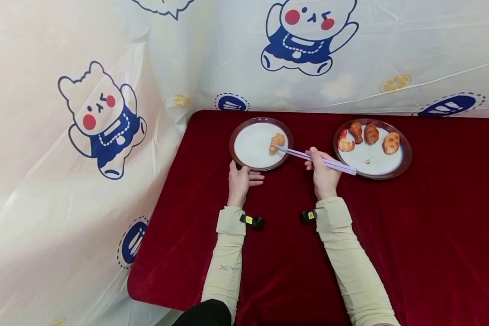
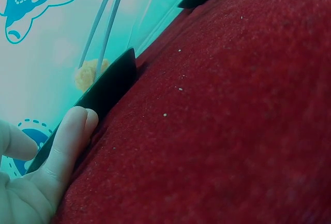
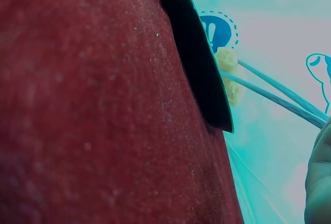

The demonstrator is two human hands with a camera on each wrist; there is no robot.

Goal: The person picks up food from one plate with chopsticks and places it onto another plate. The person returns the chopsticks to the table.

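My right hand (image 1: 325, 176) holds a pair of light purple chopsticks (image 1: 326, 161). Their tips reach over the left plate (image 1: 248, 151) and touch a lumpy golden fried piece of food (image 1: 278, 139) on its right side; whether they grip it firmly I cannot tell. That plate is white with a brown rim. My left hand (image 1: 239, 183) holds its near-left rim, the thumb (image 2: 18, 142) on the upper side and fingers (image 2: 70, 131) along the outside. In the right wrist view, the same plate (image 3: 199, 74) shows edge-on, with the chopsticks (image 3: 279, 97) meeting the food.
To the right stands a second brown-rimmed plate (image 1: 379, 165) with a shrimp (image 1: 344, 144), a drumstick (image 1: 356, 131), a croissant-like piece (image 1: 371, 134), a browned bun-like piece (image 1: 391, 143) and a small crumb. Red velvet cloth (image 1: 281, 253) covers the table. A printed curtain (image 1: 212, 59) hangs behind and left.
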